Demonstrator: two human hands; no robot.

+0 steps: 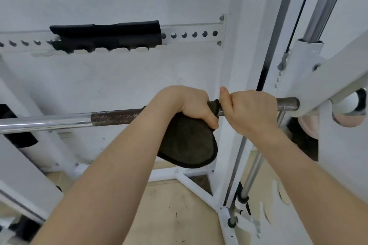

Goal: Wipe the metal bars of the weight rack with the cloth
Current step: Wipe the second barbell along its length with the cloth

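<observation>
Both clasp bar [117,117]: left grip [187,103] through cloth [191,145], right grip [251,109] bare; perhaps plywood floor [175,215].

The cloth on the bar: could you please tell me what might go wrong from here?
1. The left hand wraps only an edge of the cloth round the bar; most hangs loose, so it may slip off mid-wipe.
2. The right hand grips the bar bare right beside it, likely blocking a rightward stroke.
3. That hand sits near the white bracket, where fingers might get knocked.
</observation>
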